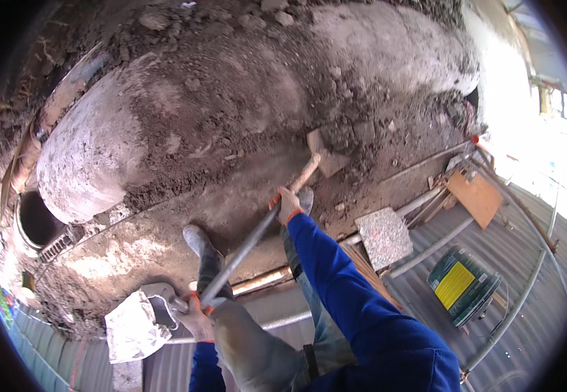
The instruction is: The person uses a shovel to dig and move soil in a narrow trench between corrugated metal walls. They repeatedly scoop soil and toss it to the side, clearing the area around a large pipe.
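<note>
Both of my hands grip a long-handled shovel [239, 256], which slants from low left up to the right. My left hand [196, 320] is closed round the end of the handle, beside my leg. Further up, my right hand [289, 204] wraps the shaft where the grey part meets a tan part. The shovel's blade [330, 160] rests in loose dark soil [355, 140], its edges partly covered with dirt. My boot [196, 239] stands on the ledge left of the shaft.
Two large, rounded, soil-covered concrete forms [91, 144] lie ahead, with a dark pipe opening [38, 219] at left. To the right are a speckled slab [383, 238], a wooden board [474, 197], a dark bucket [464, 286] and metal poles [522, 304]. A white sack [133, 330] sits lower left.
</note>
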A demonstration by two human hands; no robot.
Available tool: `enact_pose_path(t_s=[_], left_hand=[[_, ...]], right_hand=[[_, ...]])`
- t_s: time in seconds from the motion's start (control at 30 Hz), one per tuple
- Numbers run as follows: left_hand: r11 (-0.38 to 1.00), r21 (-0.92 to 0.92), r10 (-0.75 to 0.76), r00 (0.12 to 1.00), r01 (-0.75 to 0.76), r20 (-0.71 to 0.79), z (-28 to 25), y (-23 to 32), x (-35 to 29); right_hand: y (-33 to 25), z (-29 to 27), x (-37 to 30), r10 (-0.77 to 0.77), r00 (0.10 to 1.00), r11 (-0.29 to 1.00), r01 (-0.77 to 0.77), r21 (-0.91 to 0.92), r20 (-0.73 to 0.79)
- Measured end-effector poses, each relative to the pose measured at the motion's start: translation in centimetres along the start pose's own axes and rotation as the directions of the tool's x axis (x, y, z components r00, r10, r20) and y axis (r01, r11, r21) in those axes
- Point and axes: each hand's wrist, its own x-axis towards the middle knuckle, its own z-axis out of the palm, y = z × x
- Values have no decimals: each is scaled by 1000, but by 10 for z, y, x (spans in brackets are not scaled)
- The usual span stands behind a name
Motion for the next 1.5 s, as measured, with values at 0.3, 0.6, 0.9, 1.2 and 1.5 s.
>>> enact_pose_path(t_s=[0.3,0.6,0.9,1.2,1.5], left_hand=[[947,-69,-278,910,312,309,-97,-73,50],[239,-108,-571,230,965,788,-79,-77,55],[977,-214,60,935,17,349,-219,34,121],[981,132,-114,975,140,-191,-387,14,51],[957,268,125,992,-113,-31,-261,65,-67]], right_hand=[[37,-17,-64,-286,946,930,237,-280,-149],[-43,151,-236,-681,595,261,742,-618,426],[88,158,-272,-541,804,746,594,-302,246],[371,24,-201,152,985,950,-169,-261,-83],[245,-6,-176,429,900,901,-421,-104,74]])
